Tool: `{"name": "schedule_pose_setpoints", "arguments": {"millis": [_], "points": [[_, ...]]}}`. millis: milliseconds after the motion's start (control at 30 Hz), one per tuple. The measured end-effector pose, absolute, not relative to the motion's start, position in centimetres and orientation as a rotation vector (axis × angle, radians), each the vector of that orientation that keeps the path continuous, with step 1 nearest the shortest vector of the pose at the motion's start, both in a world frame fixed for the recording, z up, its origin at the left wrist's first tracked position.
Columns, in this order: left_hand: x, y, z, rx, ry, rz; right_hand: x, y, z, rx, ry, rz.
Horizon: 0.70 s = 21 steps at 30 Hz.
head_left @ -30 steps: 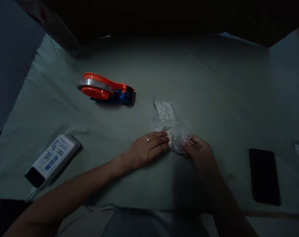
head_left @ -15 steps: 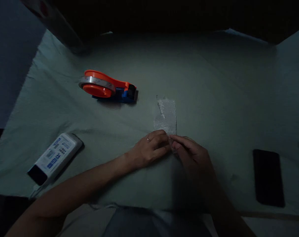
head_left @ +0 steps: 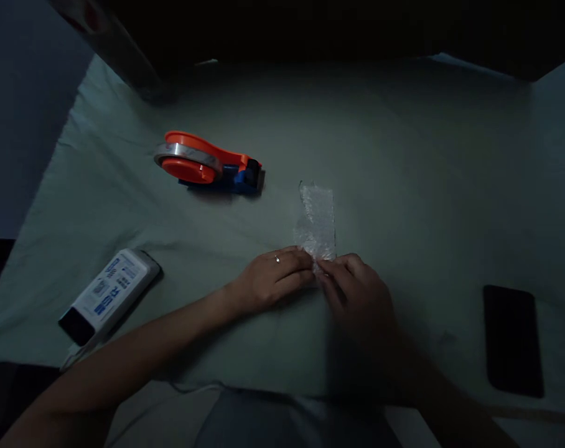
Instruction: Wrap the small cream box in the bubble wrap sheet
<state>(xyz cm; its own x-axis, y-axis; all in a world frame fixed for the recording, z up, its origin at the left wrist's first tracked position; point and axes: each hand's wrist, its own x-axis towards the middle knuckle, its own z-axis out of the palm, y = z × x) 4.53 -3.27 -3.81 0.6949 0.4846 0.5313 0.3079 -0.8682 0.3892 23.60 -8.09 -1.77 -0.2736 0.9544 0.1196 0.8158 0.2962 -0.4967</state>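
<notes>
A small strip of clear bubble wrap [head_left: 320,214] lies on the pale green cloth, its near end bunched between my two hands. My left hand [head_left: 279,279], with a ring on one finger, presses its bent fingertips onto the near left edge of the wrap. My right hand [head_left: 354,289] pinches the near end of it, its fingertips almost touching those of the left. What lies under the fingers, if anything, is hidden. Beyond my left hand rests an orange and blue tape dispenser [head_left: 212,163] holding a roll of clear tape.
A white power bank [head_left: 111,295] with blue print and a cable lies at left. At right is a black phone [head_left: 513,340]. A large dark box [head_left: 329,31] spans the far side, beside a wrapped roll-like object [head_left: 114,46]. Cloth [head_left: 417,186] covers the table.
The near end of the bubble wrap is folded in more between my fingers. My right hand has shifted slightly, its fingers now pressing lower on the wrap. The whole view has moved a little.
</notes>
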Motion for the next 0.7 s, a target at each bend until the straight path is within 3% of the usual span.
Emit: {"name": "schedule_pose_setpoints", "arguments": {"millis": [167,467,700], "points": [[4.7,-1.6,-4.6,2.480,0.873,0.891,24.0,-7.8,-2.0,-1.500,-2.211,0.375],[5.2,-0.4,-5.1,2.474,0.905,0.583,25.3,-6.2,-2.4,-1.318,-2.324,0.417],[5.7,-0.7,-4.0,2.367,1.151,0.770,25.1,-6.2,-2.6,-1.306,-2.342,0.409]]}}
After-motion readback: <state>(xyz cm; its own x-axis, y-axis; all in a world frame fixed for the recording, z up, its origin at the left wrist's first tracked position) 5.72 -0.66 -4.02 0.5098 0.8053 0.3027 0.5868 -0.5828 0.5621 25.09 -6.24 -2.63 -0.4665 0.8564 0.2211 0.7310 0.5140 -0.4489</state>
